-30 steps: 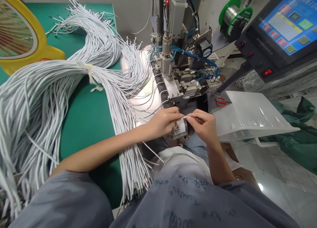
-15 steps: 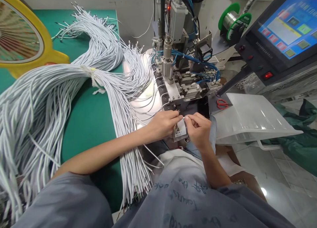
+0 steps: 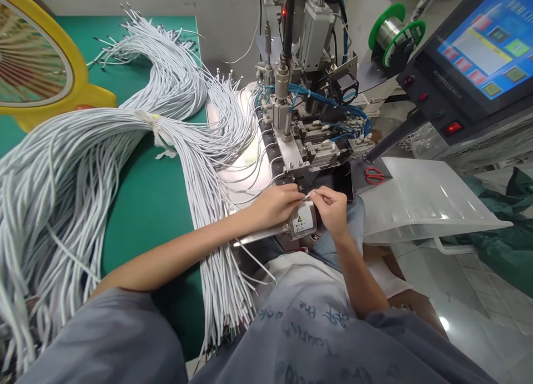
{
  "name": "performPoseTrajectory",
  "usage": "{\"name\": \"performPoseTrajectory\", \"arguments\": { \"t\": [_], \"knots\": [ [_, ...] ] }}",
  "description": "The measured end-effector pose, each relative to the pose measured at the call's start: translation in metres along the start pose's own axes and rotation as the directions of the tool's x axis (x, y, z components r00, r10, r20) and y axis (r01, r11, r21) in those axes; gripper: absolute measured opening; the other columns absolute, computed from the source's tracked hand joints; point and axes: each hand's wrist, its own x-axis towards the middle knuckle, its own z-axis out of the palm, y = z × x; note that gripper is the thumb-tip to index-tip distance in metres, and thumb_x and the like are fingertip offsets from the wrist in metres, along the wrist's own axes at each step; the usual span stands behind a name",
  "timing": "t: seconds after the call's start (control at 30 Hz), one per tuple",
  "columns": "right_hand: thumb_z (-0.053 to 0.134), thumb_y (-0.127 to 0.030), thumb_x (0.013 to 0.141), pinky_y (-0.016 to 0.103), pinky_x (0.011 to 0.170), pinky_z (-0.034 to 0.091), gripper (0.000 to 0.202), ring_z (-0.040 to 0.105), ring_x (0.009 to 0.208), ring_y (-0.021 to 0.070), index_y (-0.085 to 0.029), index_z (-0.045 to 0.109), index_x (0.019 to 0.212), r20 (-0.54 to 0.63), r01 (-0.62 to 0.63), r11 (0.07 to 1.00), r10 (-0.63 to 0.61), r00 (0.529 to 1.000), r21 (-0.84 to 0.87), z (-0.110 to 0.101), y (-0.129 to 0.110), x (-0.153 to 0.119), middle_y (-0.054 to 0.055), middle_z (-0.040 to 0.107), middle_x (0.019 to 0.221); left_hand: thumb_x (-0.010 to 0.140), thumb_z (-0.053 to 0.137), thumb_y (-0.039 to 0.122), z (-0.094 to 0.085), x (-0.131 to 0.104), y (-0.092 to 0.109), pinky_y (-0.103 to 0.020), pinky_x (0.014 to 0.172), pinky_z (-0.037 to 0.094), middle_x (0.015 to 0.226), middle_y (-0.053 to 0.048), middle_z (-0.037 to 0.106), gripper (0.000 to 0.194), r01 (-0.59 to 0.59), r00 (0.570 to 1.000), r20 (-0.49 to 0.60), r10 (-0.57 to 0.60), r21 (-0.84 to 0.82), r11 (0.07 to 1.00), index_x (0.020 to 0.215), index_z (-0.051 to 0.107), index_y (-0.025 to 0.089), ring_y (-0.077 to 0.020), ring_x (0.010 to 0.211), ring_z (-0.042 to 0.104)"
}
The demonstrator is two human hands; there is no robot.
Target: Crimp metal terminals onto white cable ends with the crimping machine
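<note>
In front of the machine (image 3: pixel 291 150), both hands are close together, fingertips nearly meeting. My left hand (image 3: pixel 277 204) is closed, its fingers pinching a white cable (image 3: pixel 308 195). My right hand (image 3: pixel 332 207) pinches the same cable near its end; the tip itself is hidden by the fingers. Just below the hands is a machine part with a white label (image 3: pixel 303 218) bearing a warning triangle. A large bundle of white cables (image 3: pixel 195 178) lies beside my left forearm, its stripped ends hanging toward my lap.
A yellow fan (image 3: pixel 79 89) stands on the green mat (image 3: pixel 145 200) at left. To the right are red scissors (image 3: pixel 375 176), a translucent plastic tray (image 3: pixel 428 200), a solder wire spool (image 3: pixel 391 34) and a control screen (image 3: pixel 487 45) on an arm.
My right hand has shifted slightly left and up, and more of the white cable shows between the fingertips. The upright cylinder on the machine has moved a little to the right.
</note>
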Motion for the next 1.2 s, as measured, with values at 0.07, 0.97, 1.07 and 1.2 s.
{"name": "performPoseTrajectory", "arguments": {
  "t": [0.07,0.97,1.07,1.2],
  "knots": [
    [0.058,-0.028,0.075,0.025,0.054,0.038,0.019,0.049,0.058,0.0116,-0.016,0.065,0.062,0.049,-0.033,0.999,0.034,0.998,-0.015,-0.005,0.006,0.006,0.000,0.054,0.061,0.089,0.045,0.017,-0.002,0.001,-0.004,-0.021,0.058,0.042,0.076,-0.005,0.057,0.025,0.011,1.000,0.024,-0.013,0.085,0.996,0.098,0.067,0.012,-0.0108,0.063,0.054],
    [0.053,-0.022,0.079,0.026,0.051,0.030,0.024,0.034,0.050,0.0094,-0.017,0.060,0.057,-0.002,0.174,0.909,-0.189,0.982,-0.379,0.011,-0.009,0.007,-0.004,0.036,0.052,0.090,0.039,0.014,0.006,-0.003,-0.020,-0.024,0.051,0.035,0.067,-0.003,0.054,0.029,-0.090,0.944,-0.252,0.214,0.425,0.901,0.078,0.065,0.013,-0.0104,0.055,0.046],
    [0.054,-0.022,0.077,0.025,0.049,0.029,0.024,0.035,0.051,0.0089,-0.017,0.057,0.054,0.022,0.123,0.961,-0.122,0.992,-0.246,0.009,-0.006,0.010,-0.004,0.034,0.052,0.090,0.041,0.016,0.008,-0.003,-0.019,-0.023,0.052,0.037,0.068,-0.003,0.055,0.027,-0.036,0.957,-0.259,0.130,0.336,0.941,0.081,0.066,0.014,-0.0104,0.057,0.049],
    [0.055,-0.023,0.078,0.025,0.049,0.029,0.025,0.034,0.051,0.0089,-0.016,0.057,0.055,-0.093,0.123,0.984,-0.136,0.986,-0.132,0.014,-0.003,0.008,-0.004,0.035,0.053,0.087,0.052,0.020,0.010,-0.002,-0.013,-0.019,0.057,0.042,0.067,-0.001,0.057,0.017,0.036,0.973,-0.226,-0.048,-0.060,0.998,0.085,0.068,0.014,-0.0091,0.062,0.054]
  ]
}}
